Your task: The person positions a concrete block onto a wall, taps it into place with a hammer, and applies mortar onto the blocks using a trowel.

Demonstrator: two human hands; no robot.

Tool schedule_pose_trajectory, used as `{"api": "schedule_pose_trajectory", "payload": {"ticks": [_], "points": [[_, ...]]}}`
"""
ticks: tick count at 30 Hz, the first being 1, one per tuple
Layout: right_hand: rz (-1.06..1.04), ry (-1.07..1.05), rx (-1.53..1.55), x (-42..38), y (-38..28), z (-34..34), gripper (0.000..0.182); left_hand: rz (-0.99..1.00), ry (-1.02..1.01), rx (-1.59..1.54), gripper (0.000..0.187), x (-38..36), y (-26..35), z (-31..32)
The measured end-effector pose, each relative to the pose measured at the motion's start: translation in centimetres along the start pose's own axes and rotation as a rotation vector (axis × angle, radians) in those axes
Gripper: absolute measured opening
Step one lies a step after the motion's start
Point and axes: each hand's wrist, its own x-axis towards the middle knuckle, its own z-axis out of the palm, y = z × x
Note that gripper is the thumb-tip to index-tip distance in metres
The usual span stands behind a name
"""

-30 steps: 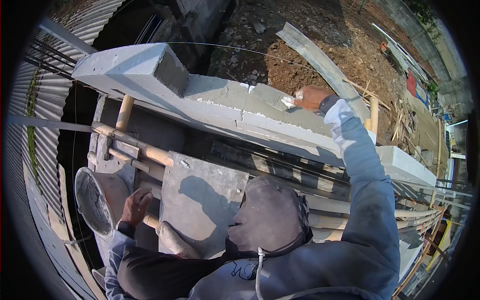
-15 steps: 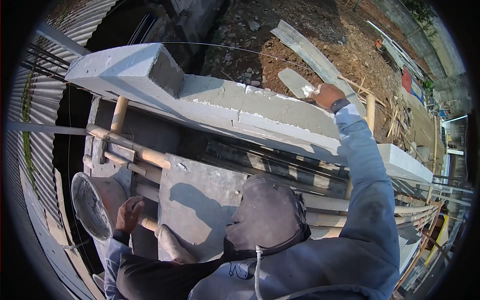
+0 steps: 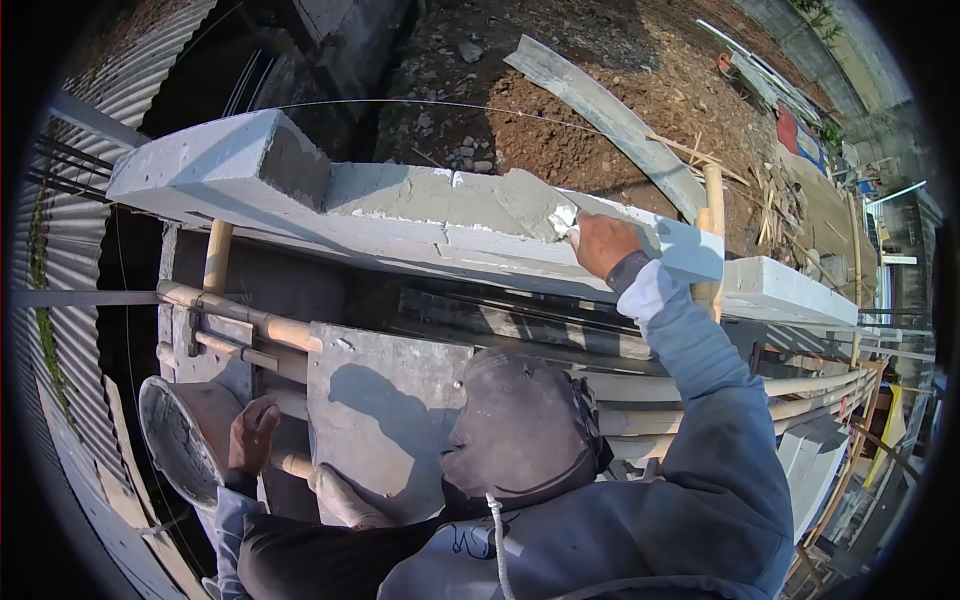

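Observation:
My right hand [image 3: 605,243] is closed round the handle of a trowel [image 3: 562,218], whose blade lies over grey mortar [image 3: 475,200] on top of the white block wall [image 3: 400,225]. The mortar covers the wall top from the raised end block [image 3: 215,160] to the trowel. At lower left, my left hand [image 3: 253,435] has its fingers loosely curled, with nothing visible in them. It is right beside a bucket [image 3: 180,440] smeared with grey mortar inside.
A string line [image 3: 440,102] runs above the wall. Bamboo poles [image 3: 650,420] and a grey board [image 3: 385,400] lie on my side of it. Beyond are soil and a long plank [image 3: 610,115]. Corrugated sheets [image 3: 75,260] stand left, another white block [image 3: 785,288] right.
My right hand has brought the trowel left and nearer, from beyond the wall's far edge down onto the mortar. The left hand stays beside the bucket.

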Motion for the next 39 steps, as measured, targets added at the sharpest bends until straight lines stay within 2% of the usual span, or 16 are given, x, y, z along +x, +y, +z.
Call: {"api": "schedule_pose_trajectory", "payload": {"ticks": [3, 6, 10, 13, 19, 21, 25, 29, 30, 33, 39], "points": [[0.106, -0.009, 0.015, -3.7, 4.9, 0.7, 0.038, 0.003, -0.033, 0.012, 0.035, 0.2, -1.5, 0.5], [0.272, -0.179, -0.111, -6.2, 8.2, -1.6, 0.036, 0.005, -0.058, -0.014, 0.034, 0.9, -1.7, 1.1], [0.446, -0.174, -0.056, -7.5, 12.5, -2.7, 0.048, 0.005, -0.071, 0.009, 0.034, 1.1, -0.6, 1.0], [0.379, -0.352, 0.033, -6.4, 13.9, -3.1, 0.052, -0.016, -0.058, 0.008, 0.035, 1.0, -0.7, 1.1], [0.276, -0.414, -0.021, 0.3, 15.4, 0.5, 0.048, -0.050, -0.056, 0.019, 0.038, 0.4, -0.1, 0.8], [0.060, -0.410, -0.192, 4.0, 19.9, 3.9, 0.038, -0.023, -0.048, 0.017, 0.038, 0.5, 0.2, 0.8], [0.598, -0.291, -0.110, 3.8, 18.9, 2.2, 0.032, -0.013, -0.003, -0.007, 0.037, 0.1, 0.7, 0.2], [0.748, -0.070, -0.038, 0.2, 19.8, 1.6, 0.044, -0.036, 0.002, -0.008, 0.036, -0.2, -1.1, 0.1], [0.770, -0.073, 0.044, -0.9, 20.2, 1.3, 0.047, -0.036, -0.013, 0.009, 0.035, -0.2, -1.4, 0.1], [0.548, -0.133, 0.409, -5.1, 22.4, 3.2, 0.040, -0.021, -0.047, 0.041, 0.034, 0.7, -1.4, 0.7], [0.515, -0.153, 1.536, -10.2, 15.4, -0.1, 0.022, -0.010, -0.071, 0.023, 0.036, 1.7, 0.0, 1.3]]}}
